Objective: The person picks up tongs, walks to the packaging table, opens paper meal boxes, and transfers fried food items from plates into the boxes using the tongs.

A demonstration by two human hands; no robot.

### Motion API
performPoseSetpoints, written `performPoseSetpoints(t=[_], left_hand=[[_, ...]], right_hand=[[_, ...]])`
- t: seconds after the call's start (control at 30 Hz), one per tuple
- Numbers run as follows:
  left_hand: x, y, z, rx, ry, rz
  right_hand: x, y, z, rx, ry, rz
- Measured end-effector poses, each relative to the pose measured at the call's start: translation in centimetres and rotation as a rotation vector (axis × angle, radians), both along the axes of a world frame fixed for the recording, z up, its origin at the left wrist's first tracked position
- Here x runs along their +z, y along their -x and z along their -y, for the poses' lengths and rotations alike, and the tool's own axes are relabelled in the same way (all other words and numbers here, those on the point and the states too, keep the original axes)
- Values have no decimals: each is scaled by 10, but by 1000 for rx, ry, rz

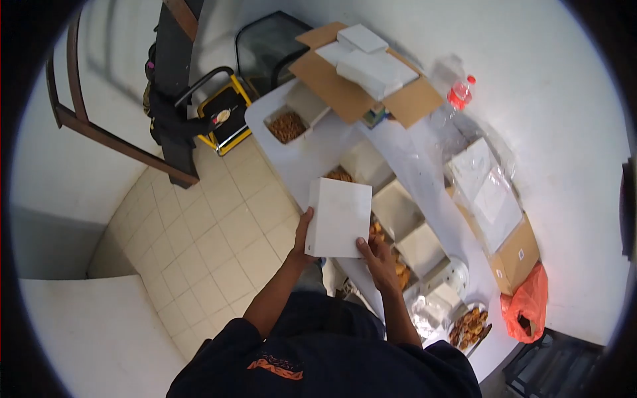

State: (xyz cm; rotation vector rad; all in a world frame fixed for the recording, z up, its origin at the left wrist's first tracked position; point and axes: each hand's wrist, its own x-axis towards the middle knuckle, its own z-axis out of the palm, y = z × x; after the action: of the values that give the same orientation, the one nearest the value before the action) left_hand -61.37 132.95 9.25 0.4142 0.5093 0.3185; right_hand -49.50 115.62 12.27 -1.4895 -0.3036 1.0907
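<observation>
A closed white cardboard box (342,219) is held up in front of my body, over the table's near edge. My left hand (304,232) grips its left side, with the thumb along the side wall. At the lower right corner my right hand (381,263) holds it, thumb on top and fingers underneath. Behind and beside it stand open white boxes with raised lids (399,209). Some contain browned food pieces (402,270), partly hidden by the held box and my right hand.
The white table (424,174) carries an open box of small brown food (286,126), a carton (405,106) of white boxes, a plastic bottle (460,93), another carton (516,255), an orange bag (526,305) and a plate of food (470,328). A yellow-framed trolley (225,119) stands beyond.
</observation>
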Motion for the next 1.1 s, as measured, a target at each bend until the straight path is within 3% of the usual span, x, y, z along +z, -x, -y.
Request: performPoseSetpoints(t=[0.1, 0.17, 0.27, 0.4, 0.47, 0.53, 0.63, 0.7, 0.77, 0.83, 0.87, 0.9, 0.97, 1.0, 1.03, 1.1], left_hand=[[-9, 26, 47, -12, 165, -32], [-21, 43, 74, -113, 85, -152], [-30, 71, 112, -305, -75, -268], [-36, 101, 154, -390, -167, -264], [-40, 114, 171, -392, -173, -269], [-43, 130, 186, -386, -163, -284], [-63, 161, 211, -330, -137, -310], [-73, 180, 226, -284, -85, -331], [-68, 198, 241, -226, 20, -340], [-28, 209, 256, -192, 165, -350], [-37, 222, 267, -182, 141, -284], [-39, 228, 284, -249, -8, -367], [-39, 237, 313, -388, -318, -541], [-36, 236, 325, -399, -306, -557], [-33, 233, 339, -414, -297, -573], [-49, 236, 354, -383, -269, -536]], right_hand=[[24, 16, 50, -59, -37, 116], [26, 21, 76, -137, -117, 69], [46, 18, 91, 17, -331, 489], [80, 15, 88, 325, -259, 1240], [83, 19, 92, 498, -188, 1220], [80, 25, 103, 682, -77, 797], [41, 30, 132, 721, -138, 711], [-6, 43, 160, 501, -78, 716], [-18, 64, 188, 350, 87, 623], [-34, 79, 220, 341, 203, 528], [-42, 86, 237, 341, 257, 483], [-10, 99, 251, 348, 328, 270], [-45, 115, 290, 330, 266, 289], [-57, 120, 304, 313, 230, 295], [-30, 121, 315, 345, 295, 121], [-19, 121, 343, 187, 108, -34]])
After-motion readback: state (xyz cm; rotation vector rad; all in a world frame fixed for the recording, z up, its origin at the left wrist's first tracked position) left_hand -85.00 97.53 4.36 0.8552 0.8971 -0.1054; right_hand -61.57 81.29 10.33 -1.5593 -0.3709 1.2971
